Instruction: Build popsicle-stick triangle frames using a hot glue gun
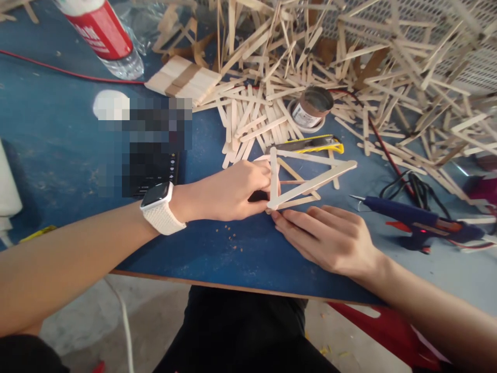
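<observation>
Above the blue table, my left hand (240, 189), with a white watch on its wrist, is closed on the left side of a craft-stick frame (316, 182). Pale wooden sticks joined at the corners make up the frame, with triangular gaps between them. My right hand (330, 235) reaches in from the right, and its fingertips pinch the frame's near left corner; the thumb is hidden. Just behind the frame lies a yellow-and-black utility knife (310, 144). To the right of my right hand rests a blue glue gun (423, 215), its tip pointing left and a red light showing.
Loose craft sticks (252, 122) are heaped across the back, beside a banded stick bundle (183, 80). An open jar (311, 108), a red-labelled bottle (103, 33) and a partly blurred phone (153, 171) stand or lie around. A red cord (70, 72) crosses the table (209, 264).
</observation>
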A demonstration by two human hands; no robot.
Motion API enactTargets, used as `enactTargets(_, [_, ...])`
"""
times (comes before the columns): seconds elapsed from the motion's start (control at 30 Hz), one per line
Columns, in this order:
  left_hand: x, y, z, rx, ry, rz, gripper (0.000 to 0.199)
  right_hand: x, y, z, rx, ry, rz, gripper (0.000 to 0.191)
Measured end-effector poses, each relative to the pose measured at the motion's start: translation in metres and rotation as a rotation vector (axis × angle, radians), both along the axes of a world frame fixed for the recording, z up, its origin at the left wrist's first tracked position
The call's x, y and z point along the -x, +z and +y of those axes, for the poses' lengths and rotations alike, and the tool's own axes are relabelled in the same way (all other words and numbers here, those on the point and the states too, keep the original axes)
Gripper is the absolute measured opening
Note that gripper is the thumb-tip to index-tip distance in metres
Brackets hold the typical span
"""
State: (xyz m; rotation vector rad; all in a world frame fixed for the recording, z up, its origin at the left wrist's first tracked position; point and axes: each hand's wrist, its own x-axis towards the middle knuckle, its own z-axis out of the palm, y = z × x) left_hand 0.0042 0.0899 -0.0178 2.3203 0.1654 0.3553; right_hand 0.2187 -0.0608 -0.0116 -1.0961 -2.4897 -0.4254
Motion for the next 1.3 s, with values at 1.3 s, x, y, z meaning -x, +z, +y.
enactTargets(1.3, [-0.0017, -0.0018, 0.0007, -0.033, 0.02, 0.012, 0.01, 0.0036, -0.0084, -0.0059, 0.206, -0.242, 0.353, 0.014])
